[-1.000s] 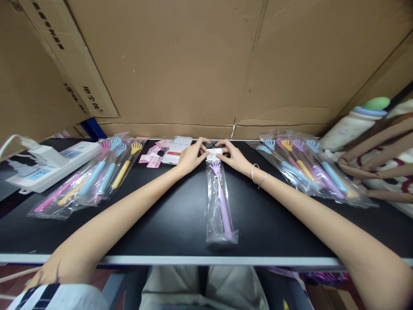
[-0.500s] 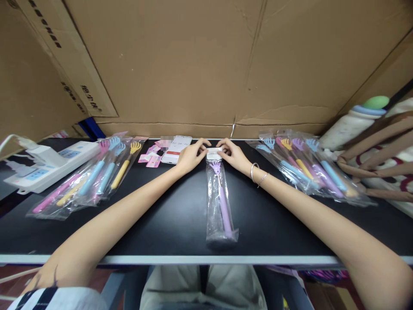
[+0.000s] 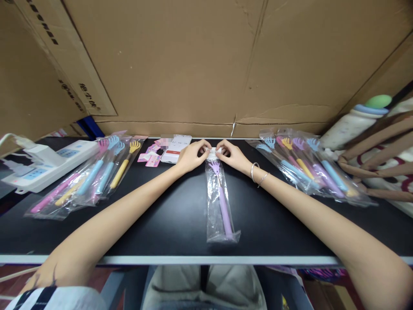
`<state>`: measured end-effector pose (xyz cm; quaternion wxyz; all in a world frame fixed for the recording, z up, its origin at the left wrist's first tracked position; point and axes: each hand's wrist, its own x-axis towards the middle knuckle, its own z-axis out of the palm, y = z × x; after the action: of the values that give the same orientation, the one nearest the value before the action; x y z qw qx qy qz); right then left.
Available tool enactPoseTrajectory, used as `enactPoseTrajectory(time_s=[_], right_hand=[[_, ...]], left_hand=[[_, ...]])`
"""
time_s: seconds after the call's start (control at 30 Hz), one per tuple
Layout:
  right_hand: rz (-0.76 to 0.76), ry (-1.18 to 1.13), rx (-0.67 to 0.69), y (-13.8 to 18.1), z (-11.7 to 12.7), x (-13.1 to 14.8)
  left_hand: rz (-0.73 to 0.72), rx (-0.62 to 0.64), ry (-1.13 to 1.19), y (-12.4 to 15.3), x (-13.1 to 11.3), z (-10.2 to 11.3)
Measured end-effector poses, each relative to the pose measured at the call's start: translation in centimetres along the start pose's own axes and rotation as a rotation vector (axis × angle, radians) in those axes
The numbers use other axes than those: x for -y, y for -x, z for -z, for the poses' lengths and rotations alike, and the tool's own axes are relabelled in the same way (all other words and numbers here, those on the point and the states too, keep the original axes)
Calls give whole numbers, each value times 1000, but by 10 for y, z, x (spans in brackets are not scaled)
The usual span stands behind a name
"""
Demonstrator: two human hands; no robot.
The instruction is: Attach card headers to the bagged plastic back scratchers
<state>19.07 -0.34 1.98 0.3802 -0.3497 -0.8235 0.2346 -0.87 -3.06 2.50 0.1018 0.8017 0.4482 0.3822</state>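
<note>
A clear plastic bag (image 3: 220, 202) with a purple hand-shaped back scratcher inside lies lengthwise in the middle of the black table (image 3: 161, 215). A small white label (image 3: 213, 153) sits at the bag's far end. My left hand (image 3: 191, 156) pinches that end from the left, fingers curled. My right hand (image 3: 233, 156), with bracelets at the wrist, pinches it from the right. The fingertips of both hands meet over the label.
Bagged scratchers in several colours lie in a pile at the left (image 3: 93, 176) and another at the right (image 3: 306, 168). A phone (image 3: 176, 148) and pink cards (image 3: 150, 157) sit beyond my left hand. A white power strip (image 3: 41, 163) is far left; cardboard walls stand behind.
Both hands have closed in a little over the bag's far end, now covering more of the white label. The bag has shifted slightly.
</note>
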Motion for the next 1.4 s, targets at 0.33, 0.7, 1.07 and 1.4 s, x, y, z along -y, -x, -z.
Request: enactPoseTrajectory(time_s=[0.33, 0.7, 1.07, 1.4], right_hand=[[15, 1, -15, -2, 0, 0], [20, 37, 7, -2, 0, -4], [-46, -71, 31, -4, 0, -13], [-47, -55, 36, -4, -1, -13]], left_hand=[[-42, 2, -16, -2, 4, -2], [-69, 35, 30, -4, 11, -4], [-73, 60, 50, -4, 10, -4], [-30, 54, 31, -3, 11, -5]])
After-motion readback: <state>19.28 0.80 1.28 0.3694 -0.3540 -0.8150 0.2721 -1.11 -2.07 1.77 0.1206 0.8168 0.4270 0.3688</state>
